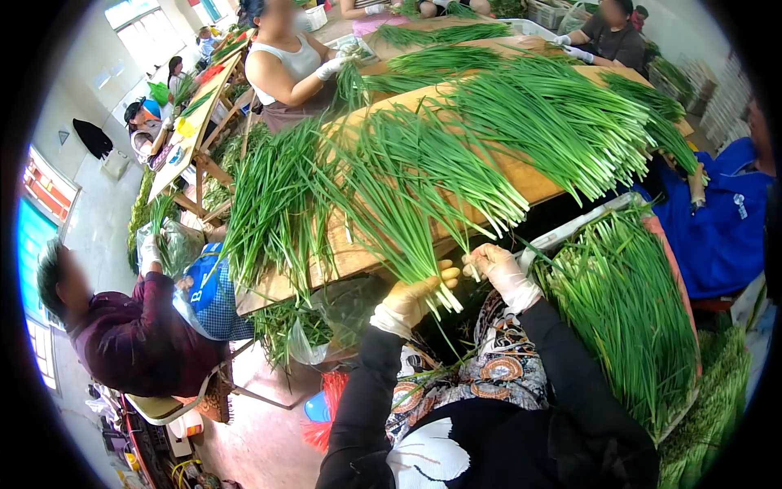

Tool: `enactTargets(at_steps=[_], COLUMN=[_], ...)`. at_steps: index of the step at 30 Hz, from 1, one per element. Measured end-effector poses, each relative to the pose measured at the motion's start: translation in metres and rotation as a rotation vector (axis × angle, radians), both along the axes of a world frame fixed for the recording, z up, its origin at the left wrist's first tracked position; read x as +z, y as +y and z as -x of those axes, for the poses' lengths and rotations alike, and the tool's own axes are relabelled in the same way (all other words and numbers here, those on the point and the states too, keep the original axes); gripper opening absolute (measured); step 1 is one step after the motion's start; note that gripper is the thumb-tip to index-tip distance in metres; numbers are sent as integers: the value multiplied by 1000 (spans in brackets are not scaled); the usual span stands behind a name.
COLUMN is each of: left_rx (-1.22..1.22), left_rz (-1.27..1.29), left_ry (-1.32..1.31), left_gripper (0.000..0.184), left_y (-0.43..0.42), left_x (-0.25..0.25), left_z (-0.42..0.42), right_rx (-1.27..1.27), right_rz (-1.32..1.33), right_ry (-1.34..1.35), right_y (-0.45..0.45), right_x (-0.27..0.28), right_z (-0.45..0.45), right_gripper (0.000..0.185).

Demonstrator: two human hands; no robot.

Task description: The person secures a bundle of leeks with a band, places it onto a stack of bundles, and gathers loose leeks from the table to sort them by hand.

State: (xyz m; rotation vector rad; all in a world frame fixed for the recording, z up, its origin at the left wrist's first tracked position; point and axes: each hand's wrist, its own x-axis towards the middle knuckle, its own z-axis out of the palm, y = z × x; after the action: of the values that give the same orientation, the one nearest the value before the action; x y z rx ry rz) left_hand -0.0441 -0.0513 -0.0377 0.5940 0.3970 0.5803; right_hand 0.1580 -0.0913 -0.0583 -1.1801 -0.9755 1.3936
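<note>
My left hand, in a thin pale glove, is closed around the lower stems of a bunch of garlic chives. The pale cut ends poke out below my fingers, and the long green leaves fan away onto the wooden table. Close by on the right, my gloved right hand pinches the pale end of a thin chive stalk. Beyond both hands, a loose pile of chives lies with its white ends toward me. More chives spread over the table at the left.
A crate packed with chives stands by my right arm. Larger chive bundles cover the table's far right. A seated person works at the left, another person across the table. A blue cloth hangs at the right.
</note>
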Motion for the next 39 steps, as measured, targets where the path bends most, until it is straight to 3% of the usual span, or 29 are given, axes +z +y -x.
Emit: enactTargets(at_steps=[1,3,4,7,8,9,11,13,15,17,19,21,25,27,28,29,31,33,34,35,36,38,39], left_rx=[-2,-17,-10,44,42,35,27,26,93,173,260,230,299,435,488,544,562,480,498,512,462,455,473], left_rz=[0,5,-12,8,9,70,130,205,167,126,85,16,-9,-47,-42,-49,-14,-71,-127,-186,-231,-277,-297], left_ry=[0,-3,27,112,112,59,6,-29,94,219,344,282,298,311,320,321,255,244,289,336,332,371,321], left_gripper=[45,46,46,44,44,42,40,36,35,34,34,34,31,31,30,28,28,30,32,33,35,40,34], left_y=[0,0,0,-1,1,5,10,12,10,9,8,7,3,4,6,9,21,36,39,42,48,51,54], left_x=[0,1,3,3,-4,-15,-26,-27,-15,-4,0,4,4,12,17,25,38,46,56,70,81,103,114], left_z=[-1,-1,-2,-4,-4,-4,-5,-5,-12,-15,-16,-18,-25,-26,-25,-22,-10,10,18,26,35,44,43], right_rx=[-2,-198,-254,-326,-329,-332,-71,-74,-84,0,214,297,140,-201,-385,-382,-253,582,1000,1157,968,35,29], right_rz=[0,-285,-407,-376,-330,-329,-35,-50,79,94,74,92,55,-672,-723,-724,-215,-549,-109,94,152,-638,-660], right_ry=[0,-592,-676,-498,-744,-744,-1059,-980,-354,-146,-161,-115,-115,-753,-751,-751,-411,-1504,-1351,-1378,-1453,-1260,-1144], right_y=[0,1,1,-2,-4,-7,-10,0,9,2,-3,-6,-4,-6,-9,-17,-35,-42,-39,-37,-23,3,20], right_x=[-5,-4,-4,12,17,27,45,17,15,28,31,34,30,24,19,18,16,-16,-46,39,54,32,58], right_z=[-2,-1,-3,4,2,3,4,4,11,14,18,24,31,35,41,43,43,24,18,22,26,23,26], right_gripper=[17,22,32,35,28,28,29,26,20,15,15,20,20,23,24,24,20,25,27,28,28,27,34])
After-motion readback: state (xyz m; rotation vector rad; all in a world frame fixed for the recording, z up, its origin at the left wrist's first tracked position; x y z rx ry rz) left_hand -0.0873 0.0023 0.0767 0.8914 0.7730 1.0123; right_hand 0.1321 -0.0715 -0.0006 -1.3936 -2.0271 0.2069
